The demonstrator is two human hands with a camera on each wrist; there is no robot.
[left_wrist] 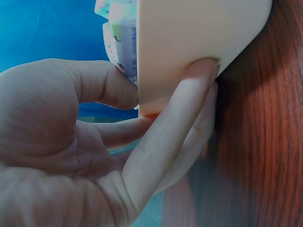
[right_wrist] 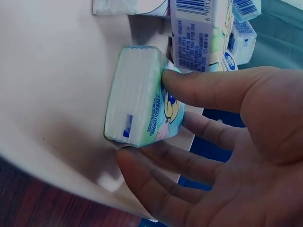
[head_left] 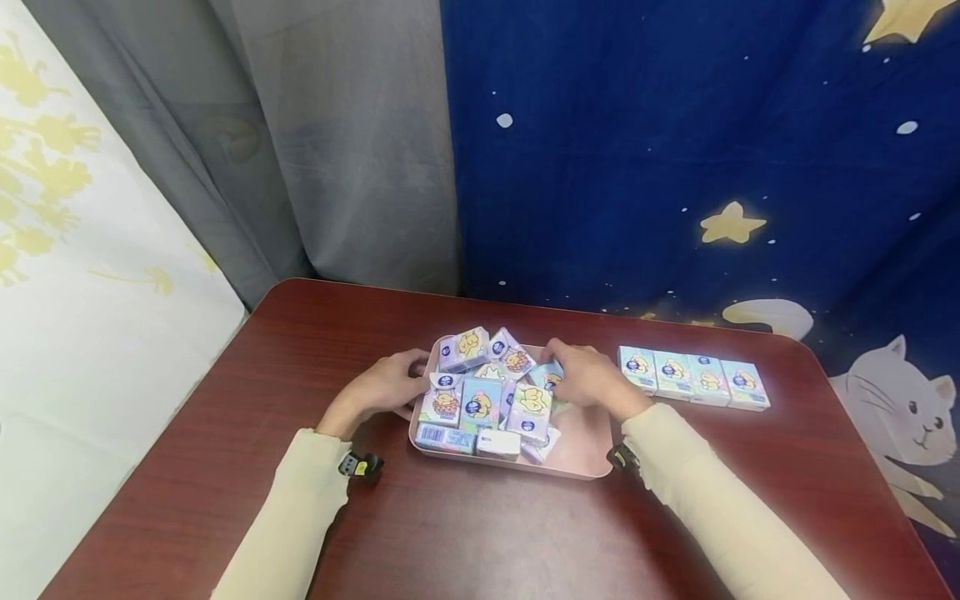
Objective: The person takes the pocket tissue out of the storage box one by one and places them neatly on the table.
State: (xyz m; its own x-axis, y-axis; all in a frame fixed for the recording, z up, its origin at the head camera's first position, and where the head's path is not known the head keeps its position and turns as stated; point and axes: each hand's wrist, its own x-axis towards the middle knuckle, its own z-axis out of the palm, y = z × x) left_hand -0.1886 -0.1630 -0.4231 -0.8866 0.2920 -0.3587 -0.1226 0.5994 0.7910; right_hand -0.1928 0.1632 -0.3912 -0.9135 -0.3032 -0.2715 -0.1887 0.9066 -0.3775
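Note:
A shallow pink tray (head_left: 585, 442) holds a heap of small tissue packs (head_left: 481, 403) with cartoon prints, mostly in its left and middle part. At its left end, my left hand (head_left: 389, 382) grips the tray, thumb at the rim and fingers against the outer wall (left_wrist: 189, 33). Over the tray's right back part, my right hand (head_left: 588, 377) pinches a blue-green tissue pack (right_wrist: 135, 94) between thumb and fingers. That pack is tilted, its white side facing the right wrist camera. Part of it is hidden by the hand in the head view.
Several tissue packs (head_left: 692, 377) stand side by side in a row on the table, right of the tray. The brown wooden table (head_left: 480, 533) has a rounded back edge near a blue star-print curtain (head_left: 600, 167) and a grey curtain (head_left: 360, 150).

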